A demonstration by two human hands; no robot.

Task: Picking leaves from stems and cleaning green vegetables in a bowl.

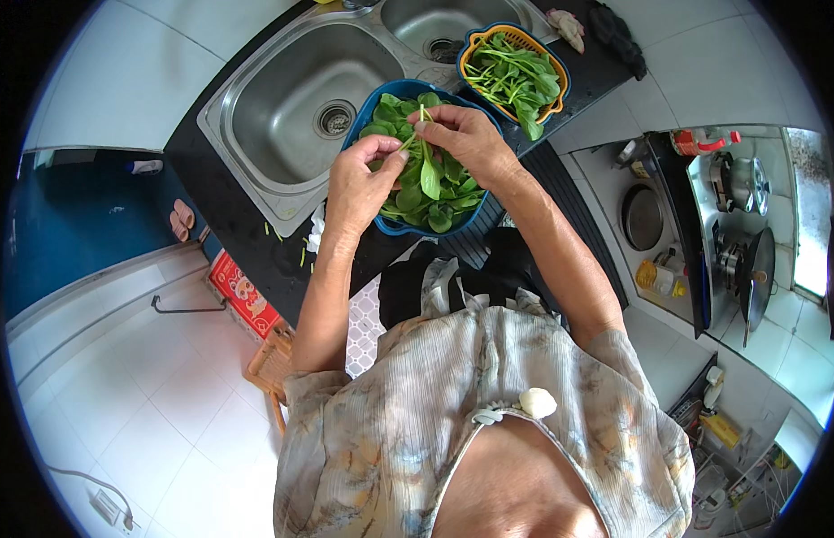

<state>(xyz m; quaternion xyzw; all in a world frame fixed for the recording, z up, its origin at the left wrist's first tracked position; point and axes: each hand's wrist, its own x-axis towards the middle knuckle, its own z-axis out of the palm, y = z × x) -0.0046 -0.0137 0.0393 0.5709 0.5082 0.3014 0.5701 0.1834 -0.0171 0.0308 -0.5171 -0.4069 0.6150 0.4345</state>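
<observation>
A blue plastic basin (398, 228) full of leafy greens (438, 216) stands at the counter's edge, against the larger sink bowl. Above it, my left hand (371, 176) pinches a thin green stem between thumb and fingertips. Close on its right, my right hand (465, 139) pinches the pale stalk of a leafy green (429, 176), whose leaf hangs down over the basin. The fingertips of both hands are a short way apart. Farther right, an orange basket (563, 79) nested in a blue basin holds more greens with long stems (518, 70).
A steel double sink (282, 101) lies at the upper left, with a drain (335, 120). Green scraps (302, 255) and white tissue (316, 228) are on the black counter (208, 161). A crumpled cloth (566, 28) lies beyond the basket. At right stands a stove with a wok (759, 276).
</observation>
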